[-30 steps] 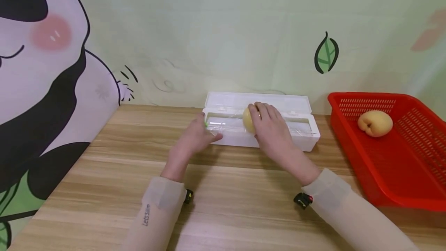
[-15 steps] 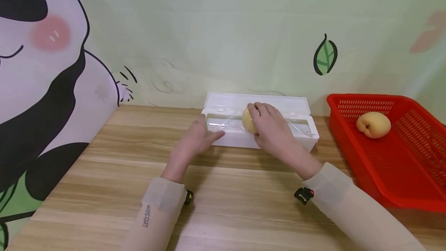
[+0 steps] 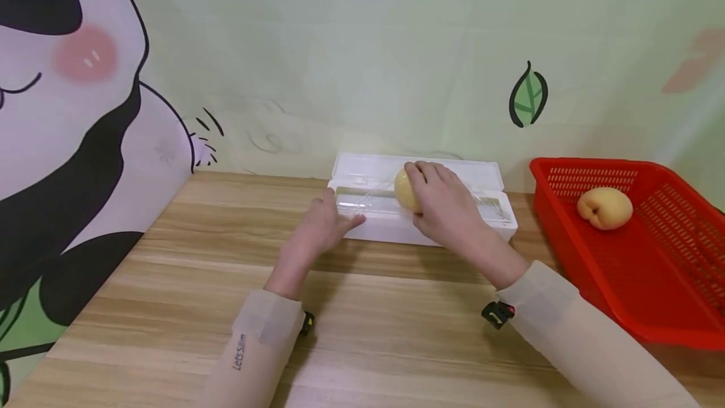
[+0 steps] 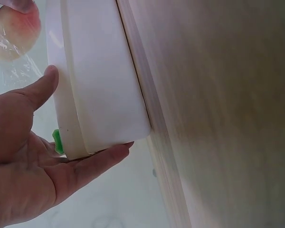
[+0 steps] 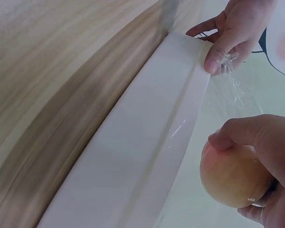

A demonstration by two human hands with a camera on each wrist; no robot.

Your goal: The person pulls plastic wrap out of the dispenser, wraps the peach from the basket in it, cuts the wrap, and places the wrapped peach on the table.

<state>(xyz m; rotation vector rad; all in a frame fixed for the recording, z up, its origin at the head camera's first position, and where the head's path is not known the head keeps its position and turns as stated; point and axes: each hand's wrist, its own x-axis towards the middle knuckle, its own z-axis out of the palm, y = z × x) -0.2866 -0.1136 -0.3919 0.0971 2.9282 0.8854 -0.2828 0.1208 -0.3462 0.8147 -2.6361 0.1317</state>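
Right hand [image 3: 446, 205]: grips peach [image 5: 233, 178], clear film [image 5: 229, 99] apparently around it, above white box [image 3: 382, 232]. Left hand [image 3: 319, 224]: fingers extended, touching box's end.

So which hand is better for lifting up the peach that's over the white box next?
Probably the right hand, because it grips that peach. The left hand touches the left end of the white box, apart from the peach.
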